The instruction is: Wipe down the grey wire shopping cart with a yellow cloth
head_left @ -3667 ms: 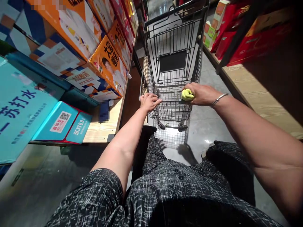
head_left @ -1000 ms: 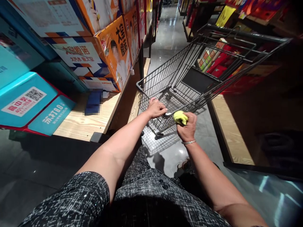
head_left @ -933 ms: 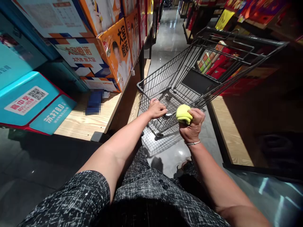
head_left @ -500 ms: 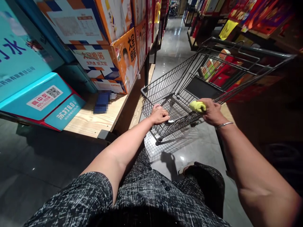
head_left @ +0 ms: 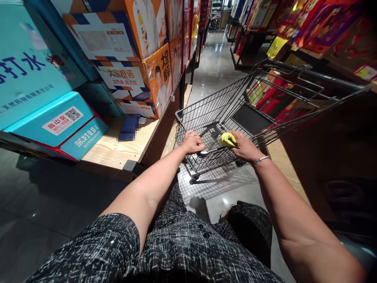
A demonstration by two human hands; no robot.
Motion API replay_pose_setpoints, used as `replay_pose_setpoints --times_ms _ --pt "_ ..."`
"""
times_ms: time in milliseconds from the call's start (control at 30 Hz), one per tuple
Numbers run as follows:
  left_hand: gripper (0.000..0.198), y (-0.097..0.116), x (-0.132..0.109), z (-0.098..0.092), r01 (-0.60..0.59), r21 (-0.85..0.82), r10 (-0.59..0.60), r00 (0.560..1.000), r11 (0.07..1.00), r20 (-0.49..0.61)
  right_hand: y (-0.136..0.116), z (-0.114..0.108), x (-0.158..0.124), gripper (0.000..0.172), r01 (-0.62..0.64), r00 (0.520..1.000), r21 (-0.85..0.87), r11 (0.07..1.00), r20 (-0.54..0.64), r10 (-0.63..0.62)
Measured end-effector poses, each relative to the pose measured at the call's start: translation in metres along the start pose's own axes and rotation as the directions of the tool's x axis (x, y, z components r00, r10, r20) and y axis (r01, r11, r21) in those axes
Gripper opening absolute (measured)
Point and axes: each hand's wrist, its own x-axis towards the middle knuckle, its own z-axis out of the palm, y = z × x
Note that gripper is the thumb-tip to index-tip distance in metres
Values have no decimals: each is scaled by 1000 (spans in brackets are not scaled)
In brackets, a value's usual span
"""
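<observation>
A black wire shopping cart (head_left: 212,114) stands at an angle in front of me, its narrow end near me and its push handle at the far right. My left hand (head_left: 193,142) is wrapped over the near corner of the cart's top rim. In my right hand (head_left: 244,146) is a bunched yellow-green cloth (head_left: 227,140), held over the cart's near side rim. Whether the cloth touches the wire cannot be made out. A bracelet circles my right wrist. Through the mesh, the basket shows its wire floor and a dark panel (head_left: 249,118) towards the handle.
At left a wooden shelf (head_left: 112,151) carries turquoise boxes (head_left: 85,137) and stacked orange drink cartons (head_left: 120,78); a dark blue blurred item (head_left: 129,127) lies on it. Red gift boxes (head_left: 315,23) fill the right shelves. A grey tiled aisle (head_left: 216,51) runs ahead between them.
My right hand has moved left along the cart's side rim with the cloth, closer to my left hand. My left hand stays on the corner. The view has shifted slightly.
</observation>
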Motion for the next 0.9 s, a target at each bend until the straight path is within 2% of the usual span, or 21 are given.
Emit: replay_pose_setpoints --times_ms 133,200,267,400,467,567,667,733,800,900 --pt "26 -13 2 -7 -16 -17 16 1000 1000 9 -8 3 -15 56 23 995 44 999 -96 -18" --pt "18 -14 4 -11 -14 -2 14 1000 1000 13 1 0 -25 52 39 985 51 998 -171 -30" --pt "7 -10 6 -16 11 30 -11 1000 999 -4 22 -9 -35 50 18 971 35 999 -237 -9" --pt "35 10 5 -17 -1 62 4 999 998 -45 69 -36 -53 51 -107 940 -24 994 -327 93" --pt "42 25 0 -13 -3 35 3 1000 999 -6 77 -40 -59 54 -150 926 -42 988 -357 126" --pt "47 51 -10 -3 38 -4 -38 997 999 61 53 -25 -58 56 -140 908 -46 989 -404 110" --pt "41 67 -17 6 -1 86 -5 997 996 77 -1 9 -48 56 -70 907 -18 997 -417 56" --pt "37 69 -17 8 -9 173 -7 996 985 90 -36 31 -39 55 -64 920 11 998 -386 63" --pt "33 65 -14 8 9 237 -35 994 972 108 -58 44 -32 52 -42 929 33 999 -366 52" --pt "32 55 -9 5 18 266 -49 993 964 110 -57 44 -33 51 36 932 23 999 -361 -25"
